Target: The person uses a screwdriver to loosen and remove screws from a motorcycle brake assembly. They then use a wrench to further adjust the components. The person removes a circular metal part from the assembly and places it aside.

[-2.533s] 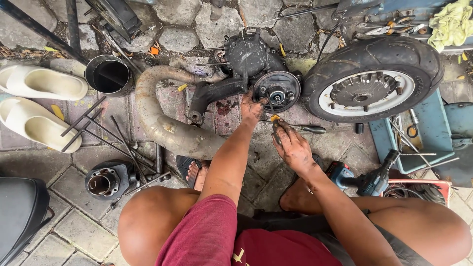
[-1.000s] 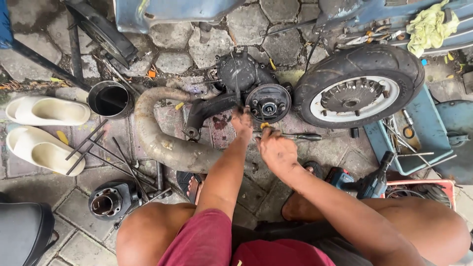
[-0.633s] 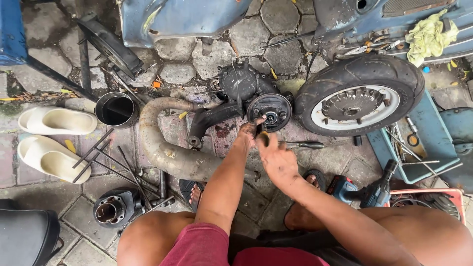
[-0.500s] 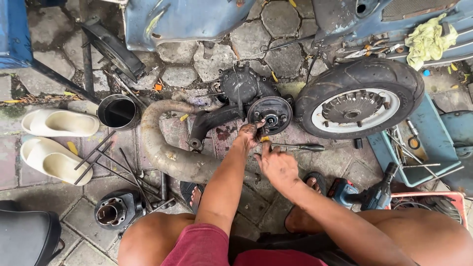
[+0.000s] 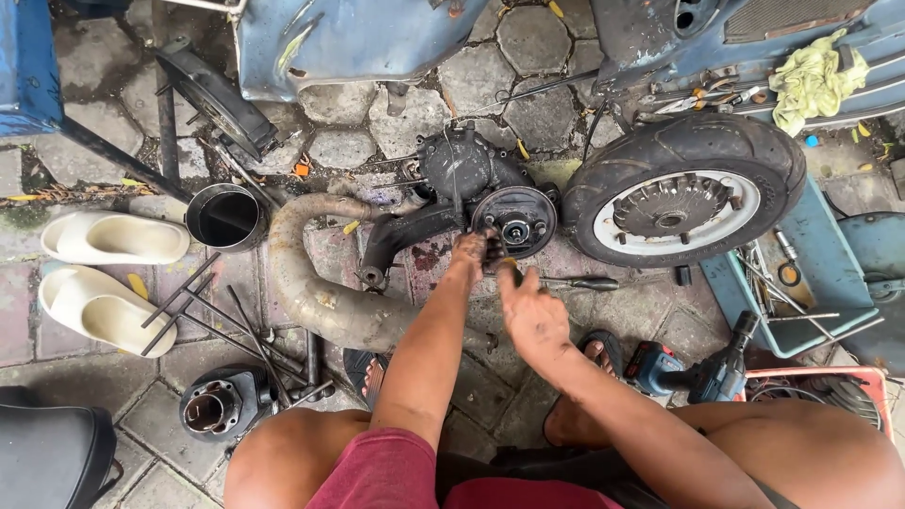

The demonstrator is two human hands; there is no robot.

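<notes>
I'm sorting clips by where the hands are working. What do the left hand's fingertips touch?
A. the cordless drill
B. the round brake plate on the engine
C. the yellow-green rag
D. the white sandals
B: the left hand has its fingertips on the lower edge of the round brake plate, while the right hand hovers open just below it.

One head-worn camera looks steeply down, close over the paved ground (image 5: 490, 377).
</notes>
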